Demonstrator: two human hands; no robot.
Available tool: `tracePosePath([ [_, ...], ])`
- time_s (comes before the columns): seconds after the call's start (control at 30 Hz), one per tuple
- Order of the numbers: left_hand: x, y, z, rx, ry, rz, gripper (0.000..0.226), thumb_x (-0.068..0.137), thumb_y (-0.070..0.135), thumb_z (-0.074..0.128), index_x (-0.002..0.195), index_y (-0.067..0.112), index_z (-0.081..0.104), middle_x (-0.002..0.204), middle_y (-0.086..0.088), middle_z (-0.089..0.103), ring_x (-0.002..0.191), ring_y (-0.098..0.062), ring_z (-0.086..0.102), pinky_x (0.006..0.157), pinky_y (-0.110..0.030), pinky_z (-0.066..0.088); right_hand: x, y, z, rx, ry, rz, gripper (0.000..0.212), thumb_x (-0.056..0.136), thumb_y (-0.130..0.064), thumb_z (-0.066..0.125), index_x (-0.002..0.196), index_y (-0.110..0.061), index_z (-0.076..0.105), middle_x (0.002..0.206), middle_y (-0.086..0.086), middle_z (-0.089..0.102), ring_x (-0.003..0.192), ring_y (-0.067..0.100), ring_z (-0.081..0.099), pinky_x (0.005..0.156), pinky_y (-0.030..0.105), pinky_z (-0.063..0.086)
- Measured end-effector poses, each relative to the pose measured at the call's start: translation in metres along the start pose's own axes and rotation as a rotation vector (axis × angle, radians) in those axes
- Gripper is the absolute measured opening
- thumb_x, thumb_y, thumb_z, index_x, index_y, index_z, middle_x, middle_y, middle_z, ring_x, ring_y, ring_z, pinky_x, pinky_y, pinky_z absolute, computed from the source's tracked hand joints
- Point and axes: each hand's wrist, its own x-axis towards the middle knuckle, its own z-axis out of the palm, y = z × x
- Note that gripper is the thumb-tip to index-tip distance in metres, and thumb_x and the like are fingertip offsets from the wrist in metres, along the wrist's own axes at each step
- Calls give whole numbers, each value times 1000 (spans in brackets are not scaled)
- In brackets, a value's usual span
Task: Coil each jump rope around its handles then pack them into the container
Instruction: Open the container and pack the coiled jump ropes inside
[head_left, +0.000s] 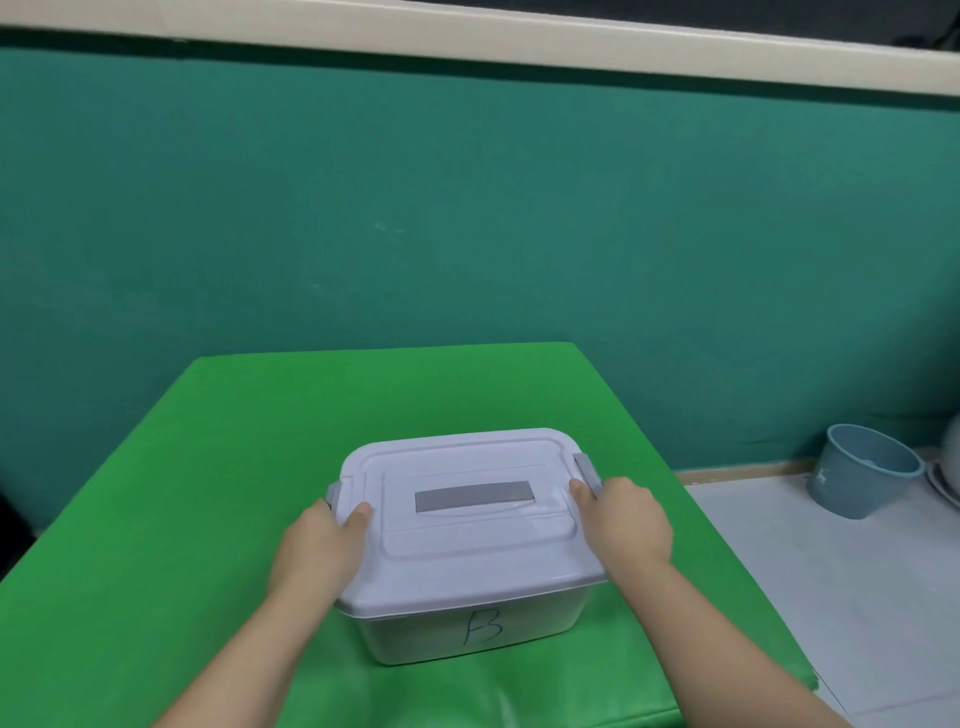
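A white plastic container (470, 631) marked with a hand-written "B" stands in the middle of the green table, its white lid (457, 558) on top with a grey handle strip. My left hand (319, 545) grips the lid's left end at the grey latch, thumb on top of the lid. At the right end, my right hand (623, 519) grips the lid beside the other grey latch (586, 467). No jump rope shows anywhere; the container's inside is hidden by the lid.
The green table (208, 519) ends close behind the container, against a teal wall. To the right, a blue-grey bucket (857, 470) stands on a pale floor or lower surface next to some white objects.
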Motion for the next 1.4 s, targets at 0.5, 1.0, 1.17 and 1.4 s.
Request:
tracePosePath([
  [0.5,-5,3,0,80,76,36,25,93,34,51,94,11,58,78,-5,58,71,-26,55,56,-30,35,2,6,13,87,85,-40,48,97,-45,44,66,-9,51,57,2,53,45,14,44,40,21,27],
  [1.0,-18,6,-1,-433,-41,-148,25,92,21,60,111,11,47,90,-4,54,88,-28,55,78,-37,46,0,9,13,210,34,-46,42,97,-42,46,71,-9,51,61,2,53,47,14,44,41,22,27],
  [1.17,-17,3,4,-209,43,-20,22,94,21,54,108,4,56,82,-3,57,75,-25,54,61,-31,38,-5,10,14,162,45,-70,40,98,-41,45,75,-9,50,62,1,51,48,12,44,41,24,28],
  [1.4,-10,0,2,-82,74,110,20,96,22,50,92,4,58,73,-5,56,65,-21,51,52,-29,31,-8,10,11,168,58,-102,42,99,-37,44,67,-11,47,57,0,48,45,11,40,40,23,27],
])
